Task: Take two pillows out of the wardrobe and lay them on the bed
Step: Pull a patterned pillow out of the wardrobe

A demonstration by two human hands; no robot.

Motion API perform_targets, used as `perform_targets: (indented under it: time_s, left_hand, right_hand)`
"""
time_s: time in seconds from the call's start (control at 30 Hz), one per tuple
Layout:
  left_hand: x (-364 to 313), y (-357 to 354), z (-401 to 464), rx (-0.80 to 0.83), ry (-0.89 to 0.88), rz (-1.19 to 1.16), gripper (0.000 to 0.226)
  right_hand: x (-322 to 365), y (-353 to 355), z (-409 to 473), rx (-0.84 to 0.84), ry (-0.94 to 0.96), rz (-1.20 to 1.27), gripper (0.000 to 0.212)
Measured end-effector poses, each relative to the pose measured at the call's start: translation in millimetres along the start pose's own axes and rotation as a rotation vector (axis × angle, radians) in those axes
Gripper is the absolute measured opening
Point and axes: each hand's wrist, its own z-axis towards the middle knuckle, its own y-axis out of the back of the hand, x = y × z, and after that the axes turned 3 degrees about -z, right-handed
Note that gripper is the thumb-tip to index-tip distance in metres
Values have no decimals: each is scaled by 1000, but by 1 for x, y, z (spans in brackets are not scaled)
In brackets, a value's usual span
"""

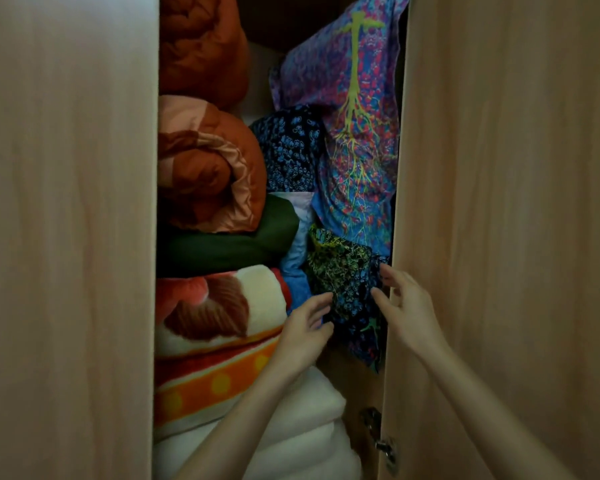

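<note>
Both hands closing in on dark patterned pillow (347,289), low right in wardrobe (499,168), under bright purple pillow (354,109). Left hand (305,327) fingers spread, touching pillow's left edge; right hand (406,306) fingers loosely open at right edge by door. Nothing gripped yet. Best bet: squeeze both sides, draw straight out, steady purple pillow above, avoid dragging orange quilt (205,168) stack.

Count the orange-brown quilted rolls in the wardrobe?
2: one orange quilted roll top left, a second roll directly below it, resting on the dark green fold. More may sit hidden behind.
</note>
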Motion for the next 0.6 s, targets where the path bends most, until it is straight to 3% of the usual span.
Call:
perform_targets:
  time_s: [0.4,0.6]
  left_hand:
    - [-2,-29,116,-148,-139,-21,47]
    - [5,-29,137,-271,-238,59,48]
  right_hand:
    - [-29,-27,102,-40,27,-42,56]
    - [-19,-58,117,-37,-101,-162,79]
